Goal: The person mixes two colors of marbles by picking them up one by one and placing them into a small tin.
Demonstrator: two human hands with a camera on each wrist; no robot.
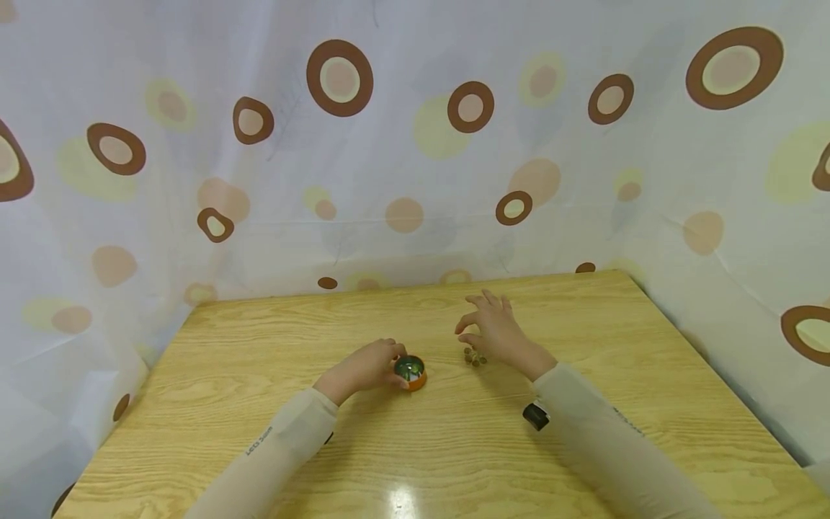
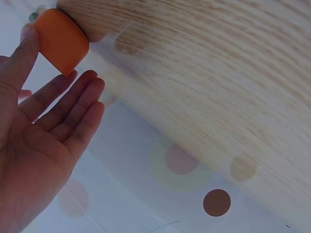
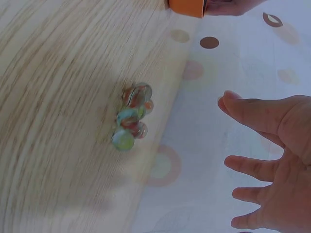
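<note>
A small orange bowl [image 1: 419,384] with a dark green, shiny inside sits on the wooden table, its orange side [image 2: 60,41] filling a corner of the left wrist view. My left hand [image 1: 371,369] holds it from the left between thumb and fingers. To the right of the bowl lies a cluster of several glass marbles [image 3: 130,116], clear with coloured swirls, on the tabletop. Over and just behind the marbles [image 1: 475,358] hovers my right hand [image 1: 498,333], fingers spread and apart from them, with nothing in its grasp.
The wood-grain table [image 1: 259,346] reaches back to a white curtain [image 1: 402,166] with brown and pastel spots, which also hangs along both sides. A black wrist device [image 1: 536,416] is on the right sleeve.
</note>
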